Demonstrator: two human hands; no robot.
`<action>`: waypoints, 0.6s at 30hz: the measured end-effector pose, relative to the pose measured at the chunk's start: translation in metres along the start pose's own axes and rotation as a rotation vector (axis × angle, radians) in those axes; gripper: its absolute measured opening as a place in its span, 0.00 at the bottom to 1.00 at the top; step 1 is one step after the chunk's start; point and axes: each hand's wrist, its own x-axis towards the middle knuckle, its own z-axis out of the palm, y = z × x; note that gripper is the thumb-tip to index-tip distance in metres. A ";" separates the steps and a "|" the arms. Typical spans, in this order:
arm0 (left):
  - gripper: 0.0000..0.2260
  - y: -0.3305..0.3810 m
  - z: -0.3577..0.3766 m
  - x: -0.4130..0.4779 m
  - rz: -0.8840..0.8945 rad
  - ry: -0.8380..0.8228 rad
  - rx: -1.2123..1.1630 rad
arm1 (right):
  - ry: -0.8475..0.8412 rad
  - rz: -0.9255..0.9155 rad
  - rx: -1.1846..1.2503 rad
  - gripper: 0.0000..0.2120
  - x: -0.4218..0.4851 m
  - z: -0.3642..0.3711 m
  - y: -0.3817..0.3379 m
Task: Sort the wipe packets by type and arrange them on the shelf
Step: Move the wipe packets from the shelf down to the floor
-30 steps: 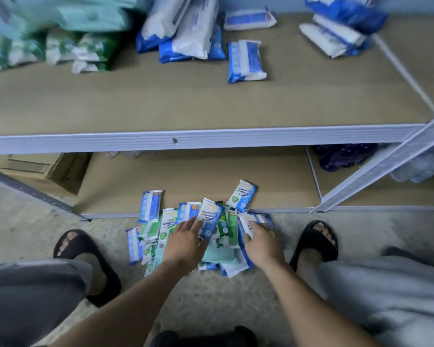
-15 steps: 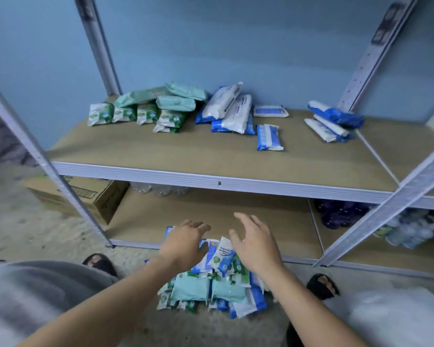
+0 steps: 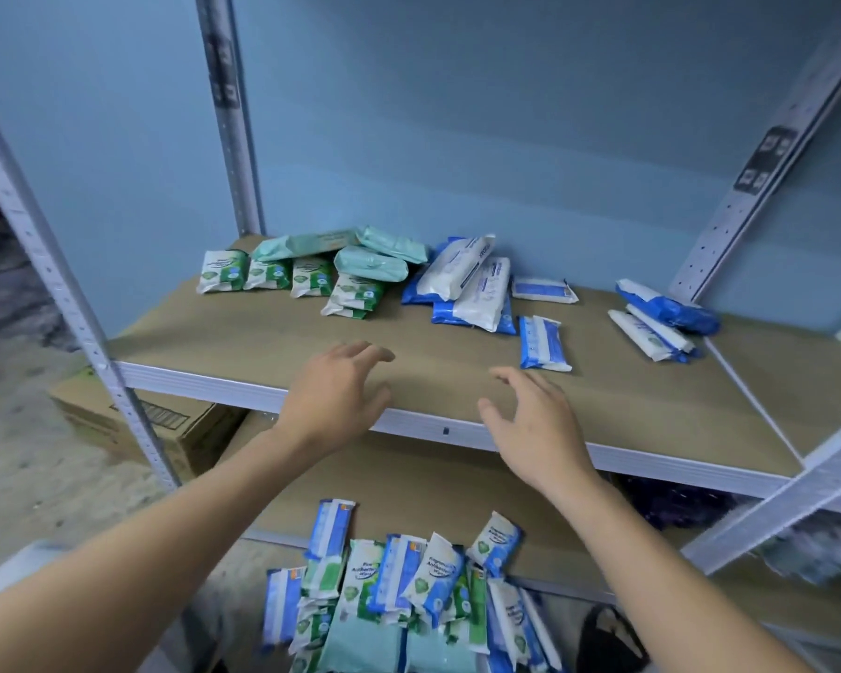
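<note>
A brown shelf board (image 3: pixel 273 332) with a white front rail carries sorted wipe packets. Green-and-white packets (image 3: pixel 312 279) lie at the back left under pale green packs (image 3: pixel 370 262). Blue-and-white packs (image 3: pixel 467 284) sit in the middle, one small blue packet (image 3: pixel 542 343) lies apart, and more blue ones (image 3: pixel 656 323) are at the right. A mixed pile of packets (image 3: pixel 399 590) lies on the floor below. My left hand (image 3: pixel 336 395) and my right hand (image 3: pixel 530 425) hover over the shelf's front edge, fingers spread, holding nothing.
A cardboard box (image 3: pixel 137 425) stands on the floor left of the lower shelf. White perforated uprights (image 3: pixel 59 284) frame the shelf, and a diagonal brace (image 3: pixel 797 493) crosses at the right. Dark purple items (image 3: pixel 676 502) sit on the lower shelf. A blue wall is behind.
Both hands have risen from the floor pile to the upper shelf's front edge, holding nothing. The view has tilted up, so the pile now sits at the bottom.
</note>
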 end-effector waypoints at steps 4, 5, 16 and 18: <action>0.16 -0.026 0.008 0.026 -0.045 0.043 0.009 | -0.031 0.042 -0.056 0.21 0.027 0.005 0.014; 0.17 -0.032 0.011 0.031 -0.053 0.061 0.009 | -0.039 0.047 -0.068 0.22 0.032 0.008 0.019; 0.16 -0.068 0.033 0.094 -0.064 0.219 0.182 | 0.162 0.097 -0.201 0.21 0.073 0.033 0.064; 0.17 -0.070 0.037 0.107 -0.098 0.241 0.154 | 0.216 0.110 -0.181 0.20 0.083 0.034 0.062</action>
